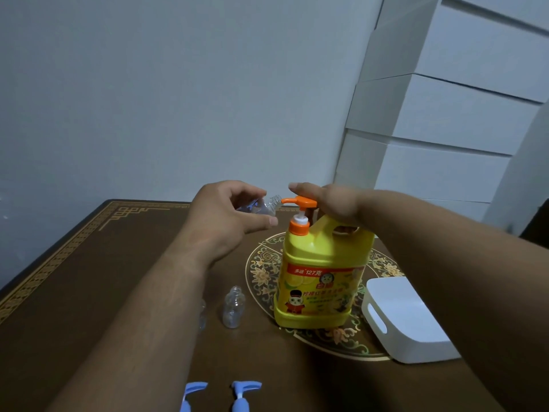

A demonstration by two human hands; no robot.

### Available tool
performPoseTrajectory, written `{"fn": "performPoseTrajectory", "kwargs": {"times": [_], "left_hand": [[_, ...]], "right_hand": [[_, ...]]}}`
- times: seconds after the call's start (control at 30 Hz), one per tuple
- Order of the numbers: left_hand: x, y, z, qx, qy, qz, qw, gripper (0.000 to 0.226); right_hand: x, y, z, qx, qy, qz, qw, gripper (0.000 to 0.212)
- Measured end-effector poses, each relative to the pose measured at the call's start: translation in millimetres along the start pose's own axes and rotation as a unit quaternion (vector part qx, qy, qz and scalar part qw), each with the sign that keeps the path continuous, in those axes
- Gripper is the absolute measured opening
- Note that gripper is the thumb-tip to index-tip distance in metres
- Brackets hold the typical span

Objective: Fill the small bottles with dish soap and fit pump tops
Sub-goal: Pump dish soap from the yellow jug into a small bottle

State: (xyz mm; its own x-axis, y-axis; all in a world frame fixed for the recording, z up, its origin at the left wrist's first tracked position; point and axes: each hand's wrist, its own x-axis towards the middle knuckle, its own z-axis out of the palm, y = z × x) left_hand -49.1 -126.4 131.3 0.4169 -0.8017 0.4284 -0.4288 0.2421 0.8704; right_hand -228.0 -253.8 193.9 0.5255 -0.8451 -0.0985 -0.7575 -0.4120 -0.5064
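Two pale blue plastic pump tops lie at the near edge of the table, one (193,395) at about 7 o'clock and the other (242,394) just right of it at 6 o'clock, each with a flat spout and a rounded collar. Both are cut off by the lower edge of the view.

Further in, a small clear plastic bottle (234,307) stands upright and uncapped, with a threaded neck, just left of centre. At its 9 o'clock a second clear bottle (202,315) is mostly hidden behind the left forearm.

At centre stands a large glossy yellow dish soap jug (319,281) with a moulded handle and an orange pump (298,215). Its red band reads "127", with Chinese characters too blurred to read and a cartoon figure below. It sits on a round gold floral medallion printed on the dark brown table (104,263), which has a gold key-pattern border.

At 4 o'clock rests a white matte plastic box (410,328) with rounded corners and a slot handle.

The left hand (228,218) grips a third small clear bottle (263,206), tilted with its threaded mouth just beside the orange spout. The right hand (326,200) rests on the pump head, fingers stretched out flat.

Beyond, at 2 o'clock, stacked white boxes (445,114) stand against a plain grey wall
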Motion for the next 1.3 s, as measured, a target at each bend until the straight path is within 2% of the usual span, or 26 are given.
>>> {"fn": "performPoseTrajectory", "kwargs": {"times": [0.13, 0.27, 0.4, 0.53, 0.63, 0.7, 0.83, 1.0, 1.1, 1.23, 1.3], "left_hand": [[-3, 5, 5, 0.001, -0.01, 0.008, 1.0, 0.052], [-3, 6, 12, 0.018, -0.001, 0.018, 1.0, 0.054], [-4, 6, 14, 0.028, 0.002, 0.019, 0.999, 0.054], [-3, 6, 13, 0.022, 0.007, 0.023, 0.999, 0.057], [-3, 7, 13, 0.023, 0.013, 0.026, 0.999, 0.056], [-3, 7, 14, 0.025, 0.015, 0.028, 0.999, 0.056], [-3, 9, 15, 0.028, 0.017, 0.029, 0.999, 0.057], [-5, 11, 17, 0.052, 0.013, 0.029, 0.998, 0.056], [-6, 11, 17, 0.058, 0.012, 0.026, 0.998, 0.056], [-7, 12, 15, 0.053, 0.012, 0.025, 0.998, 0.055], [-7, 13, 15, 0.05, 0.02, 0.029, 0.998, 0.056]], "right_hand": [[-3, -2, 0, -0.013, -0.002, -0.015, 1.0, 0.04], [0, -2, 0, -0.069, -0.001, -0.028, 0.997, 0.046], [-2, -3, 1, -0.071, 0.002, -0.026, 0.997, 0.055], [-9, -6, 1, -0.026, 0.007, 0.015, 1.0, 0.092], [-9, -4, 0, 0.001, 0.002, 0.016, 1.0, 0.104], [-8, -2, -2, 0.014, -0.009, 0.013, 1.0, 0.1], [-11, 0, -5, 0.007, -0.023, -0.004, 1.0, 0.065], [-12, -1, -3, -0.005, -0.014, -0.021, 1.0, 0.057], [-12, -3, -2, -0.014, -0.005, -0.031, 0.999, 0.06], [-12, -2, -2, 0.006, -0.013, 0.0, 1.0, 0.086], [-12, -3, -2, 0.004, -0.012, 0.004, 1.0, 0.092]]}}
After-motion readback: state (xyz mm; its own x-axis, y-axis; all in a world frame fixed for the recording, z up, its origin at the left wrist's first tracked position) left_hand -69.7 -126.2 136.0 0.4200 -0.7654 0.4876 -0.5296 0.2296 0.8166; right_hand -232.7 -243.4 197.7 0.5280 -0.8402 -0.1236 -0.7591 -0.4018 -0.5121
